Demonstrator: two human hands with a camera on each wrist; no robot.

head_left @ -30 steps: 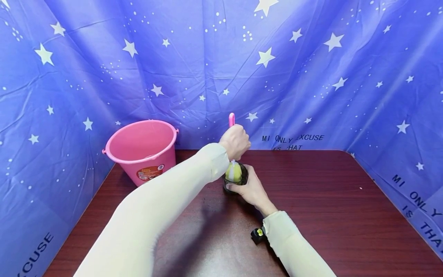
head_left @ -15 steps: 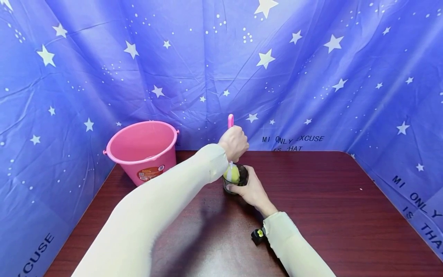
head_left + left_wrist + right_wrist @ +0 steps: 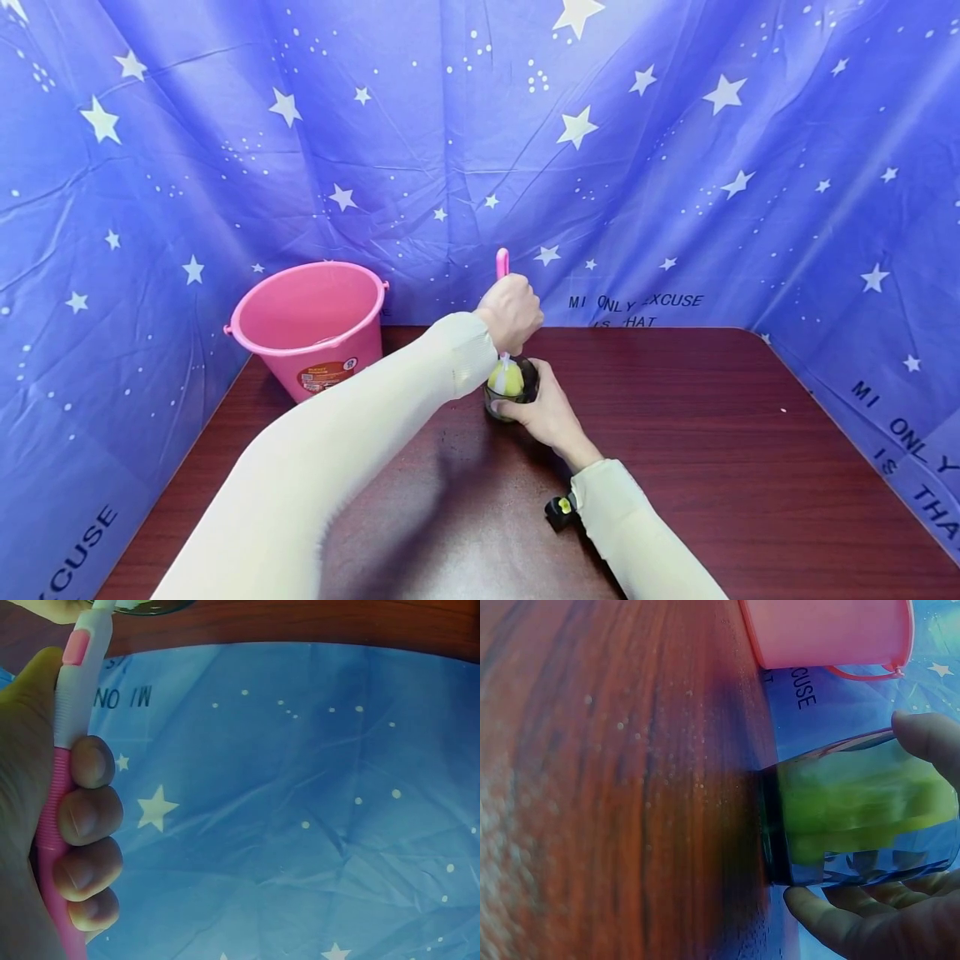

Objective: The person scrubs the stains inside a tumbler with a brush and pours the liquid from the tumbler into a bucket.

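In the head view my left hand (image 3: 512, 314) grips the pink and white handle (image 3: 502, 262) of a sponge cup brush, held upright over the table. The left wrist view has the fingers curled round this handle (image 3: 50, 810), the thumb along its white part. The brush's yellow-green sponge head (image 3: 505, 377) sits inside a dark tinted drinking glass (image 3: 492, 410). My right hand (image 3: 551, 417) holds that glass from the right side. In the right wrist view the sponge (image 3: 847, 810) shows through the glass wall, with thumb and fingers on opposite sides; the glass base (image 3: 775, 825) is at the tabletop.
A pink bucket (image 3: 352, 346) with an orange label stands at the back left of the dark red-brown table (image 3: 690, 433). Water drops dot the tabletop near the glass. A blue star-patterned cloth (image 3: 450, 125) hangs behind and on both sides.
My left hand and the brush shift slightly left, then back right, and the sponge moves likewise inside the glass. The right hand and the glass stay in place.
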